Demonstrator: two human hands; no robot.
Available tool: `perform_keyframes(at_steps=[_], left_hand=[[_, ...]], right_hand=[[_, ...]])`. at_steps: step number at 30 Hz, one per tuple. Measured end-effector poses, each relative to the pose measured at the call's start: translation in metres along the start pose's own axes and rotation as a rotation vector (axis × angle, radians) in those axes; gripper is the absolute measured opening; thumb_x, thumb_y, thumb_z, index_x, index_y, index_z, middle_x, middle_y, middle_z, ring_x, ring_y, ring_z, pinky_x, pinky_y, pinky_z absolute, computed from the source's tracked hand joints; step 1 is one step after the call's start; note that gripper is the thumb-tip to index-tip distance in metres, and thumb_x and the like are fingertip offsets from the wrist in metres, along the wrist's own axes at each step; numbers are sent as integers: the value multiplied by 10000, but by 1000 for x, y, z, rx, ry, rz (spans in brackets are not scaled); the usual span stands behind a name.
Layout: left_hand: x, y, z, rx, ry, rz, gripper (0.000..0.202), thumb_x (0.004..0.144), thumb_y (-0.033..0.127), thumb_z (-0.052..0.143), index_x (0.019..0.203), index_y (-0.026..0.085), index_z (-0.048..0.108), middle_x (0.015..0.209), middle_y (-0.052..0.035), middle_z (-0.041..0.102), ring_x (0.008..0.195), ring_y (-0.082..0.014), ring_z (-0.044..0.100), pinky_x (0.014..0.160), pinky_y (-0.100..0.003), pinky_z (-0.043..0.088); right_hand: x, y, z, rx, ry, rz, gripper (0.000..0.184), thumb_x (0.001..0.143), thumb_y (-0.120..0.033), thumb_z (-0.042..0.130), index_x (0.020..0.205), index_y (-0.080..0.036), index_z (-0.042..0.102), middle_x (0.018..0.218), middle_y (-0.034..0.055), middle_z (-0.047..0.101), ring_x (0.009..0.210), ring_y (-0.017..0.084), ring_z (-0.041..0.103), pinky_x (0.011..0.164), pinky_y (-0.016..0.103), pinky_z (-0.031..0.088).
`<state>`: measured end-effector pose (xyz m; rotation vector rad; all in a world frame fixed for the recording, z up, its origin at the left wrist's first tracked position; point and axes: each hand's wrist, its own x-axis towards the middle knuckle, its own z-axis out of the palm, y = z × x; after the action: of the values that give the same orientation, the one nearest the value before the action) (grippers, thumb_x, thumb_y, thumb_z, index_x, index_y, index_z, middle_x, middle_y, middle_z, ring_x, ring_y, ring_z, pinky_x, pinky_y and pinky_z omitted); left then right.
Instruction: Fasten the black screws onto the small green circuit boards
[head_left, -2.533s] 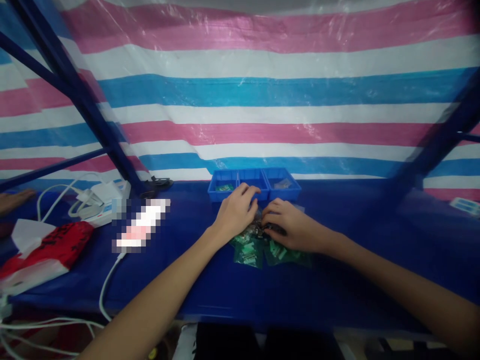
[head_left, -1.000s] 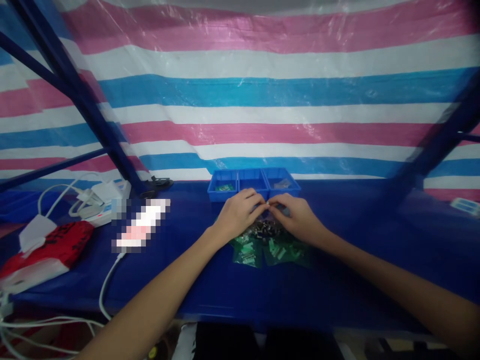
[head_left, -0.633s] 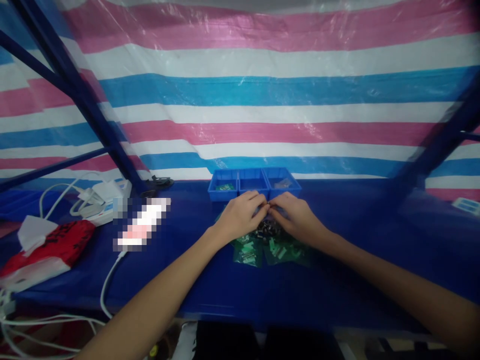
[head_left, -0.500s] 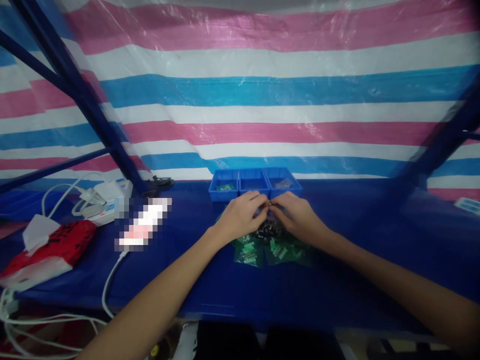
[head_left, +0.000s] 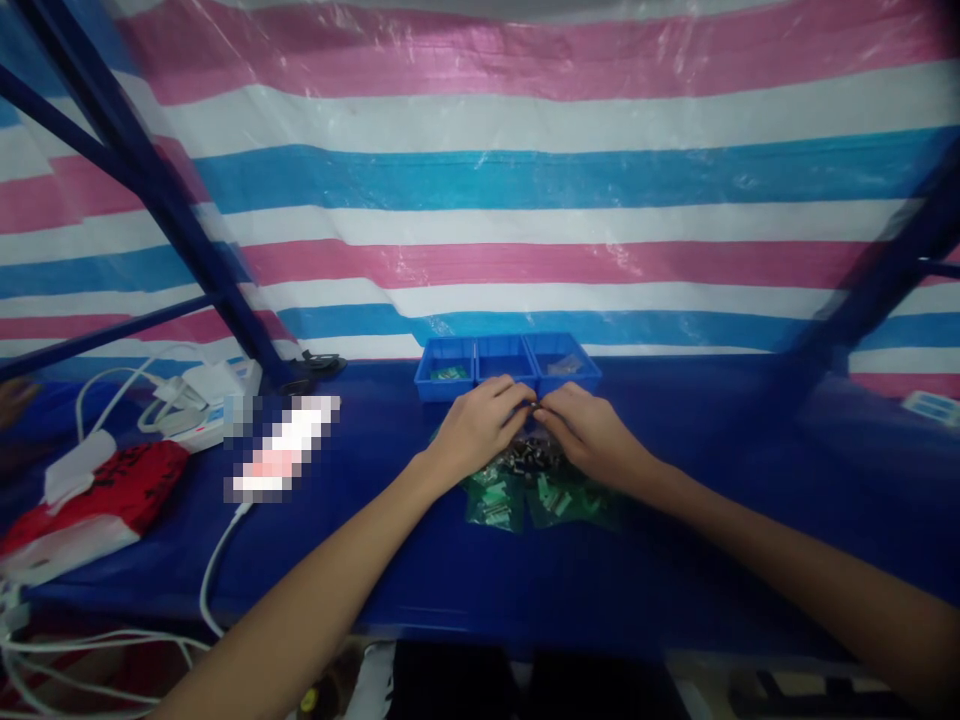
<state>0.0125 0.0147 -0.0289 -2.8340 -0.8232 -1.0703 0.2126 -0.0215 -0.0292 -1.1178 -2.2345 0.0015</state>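
Note:
My left hand [head_left: 484, 422] and my right hand [head_left: 589, 425] meet above the middle of the blue table, fingertips pinched together. Between them is a tiny dark part, mostly hidden by the fingers; its kind cannot be made out. Right below lies a heap of small black and silver parts [head_left: 534, 456]. Clear bags with green and silver pieces lie nearer to me, one on the left [head_left: 495, 502] and one on the right [head_left: 559, 498]. Just beyond my hands stands a blue bin with three compartments [head_left: 506, 346]; small green pieces are in its left one, a clear bag in its right.
On the left are a blurred-out glowing device [head_left: 289, 445] with a white cable, a white power strip [head_left: 202, 428] with plugs, and a red packet [head_left: 150, 485]. Blue metal posts [head_left: 180, 230] rise at both sides before a striped sheet. Another person's hand [head_left: 15, 402] shows at the far left edge.
My two hands have drawn slightly closer at the fingertips, still pinched over the heap. A person's hand has come into view at the far left. The view has shifted a little.

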Motion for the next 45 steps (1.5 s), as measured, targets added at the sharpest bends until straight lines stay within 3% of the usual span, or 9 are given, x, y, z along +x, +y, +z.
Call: perform_keyframes(at_steps=[6,11,17,25,31,40,45], left_hand=[[0,1,1,17,-29,21,150,1008,214,496,1113,184,599,1045,-54,633,995,-189,607,860,-340,522],[0,3,-1,38,-55,1,138,1010,229,496,1074,172,604,997,-53,625,956,-187,607,818,-327,515],[0,1,1,29,-38,6,172,1027,268,478,1069,158,602,974,-60,633,919,-183,614,785,-318,510],[0,5,2,25,-36,-15,247,1058,318,419,1005,166,606,945,-48,637,914,-175,618,794,-302,496],[1,7,0,76,-68,-33,307,1067,306,364,932,161,598,866,-39,613,851,-171,603,746,-298,483],[1,7,0,113,-68,-51,323,1066,292,342,908,164,594,835,-39,603,824,-171,598,710,-293,474],[2,2,-5,177,-45,-91,249,1043,267,388,1010,163,612,937,-60,625,905,-193,609,752,-312,497]], right_hand=[[0,2,0,0,68,8,264,997,-305,494,750,-214,510,714,29,579,734,206,516,676,329,372],[-1,2,-1,54,156,18,96,957,-289,567,896,-216,556,819,38,644,797,206,588,720,326,436],[-3,2,-1,56,155,-12,115,967,-242,531,1055,-210,597,988,79,706,896,226,654,768,346,495],[1,5,-1,34,158,-3,163,978,-200,474,997,-196,635,950,86,719,900,239,650,797,363,486],[-1,8,1,17,86,-48,74,942,-225,564,960,-195,630,913,78,697,874,243,607,767,365,475],[-2,6,0,-73,50,-70,195,1006,-250,449,900,-208,608,851,82,650,843,244,568,754,366,457],[25,17,-6,-290,79,-104,294,1022,-275,387,979,-162,655,947,156,669,952,302,557,851,448,446]])
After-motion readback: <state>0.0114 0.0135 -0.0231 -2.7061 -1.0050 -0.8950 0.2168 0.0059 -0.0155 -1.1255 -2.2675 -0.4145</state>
